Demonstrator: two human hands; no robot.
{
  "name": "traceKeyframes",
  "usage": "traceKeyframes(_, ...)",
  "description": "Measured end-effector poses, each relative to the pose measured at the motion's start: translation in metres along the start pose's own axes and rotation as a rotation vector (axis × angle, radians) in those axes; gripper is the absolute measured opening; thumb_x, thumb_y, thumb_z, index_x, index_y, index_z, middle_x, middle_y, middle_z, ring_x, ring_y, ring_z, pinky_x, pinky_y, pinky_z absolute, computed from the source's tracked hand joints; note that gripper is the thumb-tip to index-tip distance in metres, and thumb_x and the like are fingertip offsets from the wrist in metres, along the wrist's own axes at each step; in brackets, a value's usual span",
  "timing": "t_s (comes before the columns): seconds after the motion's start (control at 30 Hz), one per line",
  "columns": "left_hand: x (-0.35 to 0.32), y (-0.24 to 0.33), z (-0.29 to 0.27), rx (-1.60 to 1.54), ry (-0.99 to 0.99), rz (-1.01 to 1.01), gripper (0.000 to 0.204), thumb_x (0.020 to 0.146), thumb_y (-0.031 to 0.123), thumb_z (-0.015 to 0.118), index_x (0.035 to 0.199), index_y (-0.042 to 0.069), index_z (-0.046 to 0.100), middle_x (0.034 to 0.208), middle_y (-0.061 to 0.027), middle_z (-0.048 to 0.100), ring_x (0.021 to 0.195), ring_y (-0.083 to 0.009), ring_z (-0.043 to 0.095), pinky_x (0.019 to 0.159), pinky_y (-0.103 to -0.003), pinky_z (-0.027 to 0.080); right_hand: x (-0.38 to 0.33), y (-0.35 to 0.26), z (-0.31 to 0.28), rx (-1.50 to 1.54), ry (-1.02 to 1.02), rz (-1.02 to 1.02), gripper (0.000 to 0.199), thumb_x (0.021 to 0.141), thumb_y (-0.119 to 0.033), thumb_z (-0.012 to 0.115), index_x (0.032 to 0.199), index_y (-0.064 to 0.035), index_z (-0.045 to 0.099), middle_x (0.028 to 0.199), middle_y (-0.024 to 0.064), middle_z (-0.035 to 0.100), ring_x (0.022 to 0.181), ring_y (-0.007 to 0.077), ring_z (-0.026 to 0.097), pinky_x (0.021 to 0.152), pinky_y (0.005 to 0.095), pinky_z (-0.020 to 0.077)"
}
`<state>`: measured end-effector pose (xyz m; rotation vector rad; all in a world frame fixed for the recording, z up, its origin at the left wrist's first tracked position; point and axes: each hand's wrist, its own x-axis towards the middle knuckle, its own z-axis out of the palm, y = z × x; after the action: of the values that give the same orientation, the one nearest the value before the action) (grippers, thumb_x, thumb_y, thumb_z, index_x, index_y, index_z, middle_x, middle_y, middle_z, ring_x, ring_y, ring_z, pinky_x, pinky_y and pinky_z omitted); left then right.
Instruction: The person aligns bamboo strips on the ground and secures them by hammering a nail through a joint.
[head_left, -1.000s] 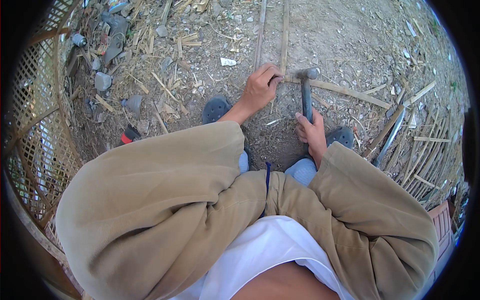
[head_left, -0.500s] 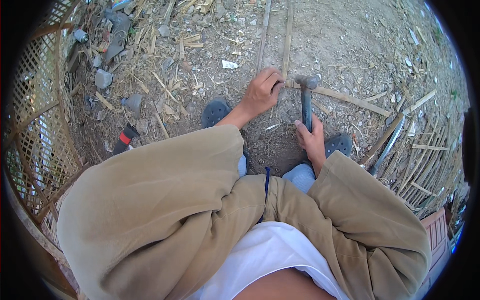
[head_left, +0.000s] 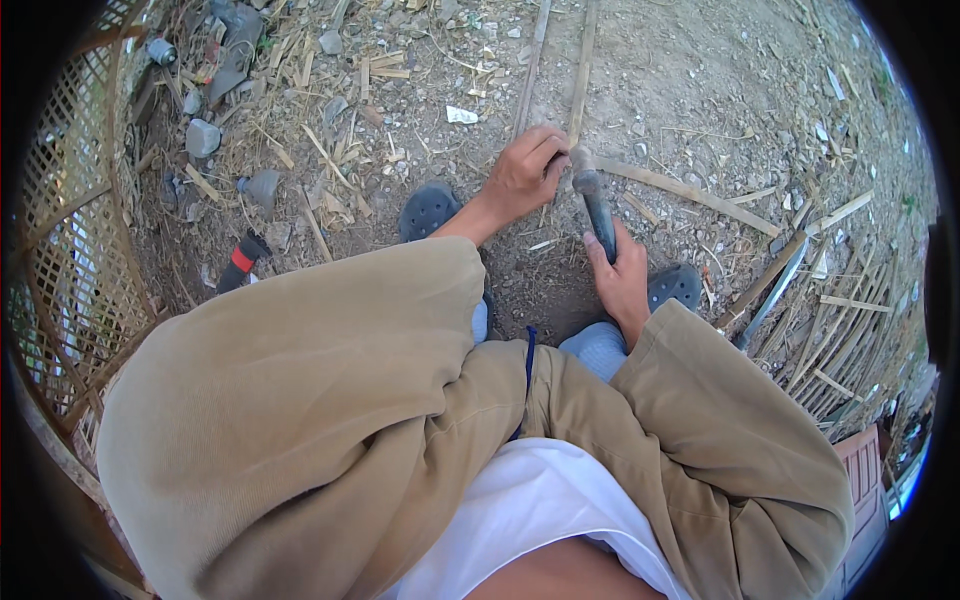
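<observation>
Moved: hammer (head_left: 597,208) head dropped onto bamboo strips (head_left: 580,60) crossing.
Right hand (head_left: 622,280): clamped on handle.
Left hand (head_left: 525,175): pinching strip.
Handling: hammer head-heavy, rigid; strips light, springy.

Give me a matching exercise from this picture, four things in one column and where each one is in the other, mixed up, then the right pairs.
Things:
1. hammer
2. bamboo strips
3. lattice panel
4. black tool with red band

Places:
A. standing along the left edge of the view
B. lying on the ground left of the left knee
C. pinched at their crossing by the left hand
D. gripped by the handle in the right hand

Pairs: 1-D, 2-C, 3-A, 4-B
</observation>
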<state>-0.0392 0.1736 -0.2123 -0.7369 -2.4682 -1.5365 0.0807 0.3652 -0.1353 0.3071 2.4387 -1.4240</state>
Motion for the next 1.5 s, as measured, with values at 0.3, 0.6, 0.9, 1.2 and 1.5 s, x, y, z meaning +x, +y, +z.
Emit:
traceKeyframes(0.3, 0.0, 0.003, -0.002, -0.041, -0.007, -0.015, 0.025, 0.08, -0.011, 0.071, 0.102, 0.0, 0.065, 0.108, -0.0166, 0.069, 0.102, -0.0384, 0.071, 0.086, -0.044, 0.058, -0.006, -0.009, -0.004, -0.011, -0.041, 0.004, 0.026, 0.105, -0.023, 0.07, 0.102, 0.0017, 0.061, 0.062, 0.0215, 0.058, 0.054, 0.0399, 0.06, 0.054, 0.0484, 0.0433)
traceKeyframes(0.6, -0.004, -0.007, -0.001, -0.037, -0.042, -0.028, 0.032, 0.078, -0.007, 0.074, 0.109, -0.001, 0.069, 0.114, -0.0156, 0.071, 0.106, -0.0357, 0.072, 0.089, -0.042, 0.059, -0.008, -0.004, 0.001, -0.043, -0.03, -0.088, 0.022, 0.109, -0.021, 0.062, 0.107, 0.0012, 0.058, 0.062, 0.022, 0.056, 0.055, 0.0425, 0.061, 0.053, 0.0489, 0.042)
traceKeyframes(0.9, -0.005, -0.007, -0.004, -0.052, -0.059, -0.036, 0.033, 0.076, -0.002, 0.078, 0.108, -0.001, 0.07, 0.115, -0.0157, 0.071, 0.106, -0.0355, 0.072, 0.089, -0.041, 0.059, -0.008, 0.005, 0.004, 0.04, -0.073, -0.041, 0.03, 0.114, -0.029, 0.053, 0.109, 0.001, 0.057, 0.062, 0.0228, 0.053, 0.056, 0.0444, 0.06, 0.054, 0.0493, 0.0417)
traceKeyframes(1.2, -0.002, -0.002, -0.003, -0.07, -0.007, -0.055, 0.019, 0.085, -0.008, 0.074, 0.102, -0.001, 0.072, 0.109, -0.0151, 0.074, 0.103, -0.0342, 0.074, 0.089, -0.04, 0.06, -0.009, 0.01, 0.005, 0.102, -0.04, -0.025, 0.036, 0.115, -0.033, 0.05, 0.108, 0.0016, 0.057, 0.061, 0.0188, 0.055, 0.052, 0.0362, 0.059, 0.052, 0.0473, 0.0401)
traceKeyframes(1.5, -0.002, -0.004, -0.002, -0.055, 0.002, -0.045, 0.018, 0.085, -0.008, 0.075, 0.102, 0.0, 0.072, 0.109, -0.0136, 0.074, 0.102, -0.0335, 0.074, 0.087, -0.04, 0.06, -0.008, 0.013, 0.007, 0.04, -0.026, -0.026, 0.035, 0.115, -0.032, 0.049, 0.111, 0.0025, 0.057, 0.06, 0.0143, 0.054, 0.051, 0.0285, 0.059, 0.051, 0.0437, 0.0415)
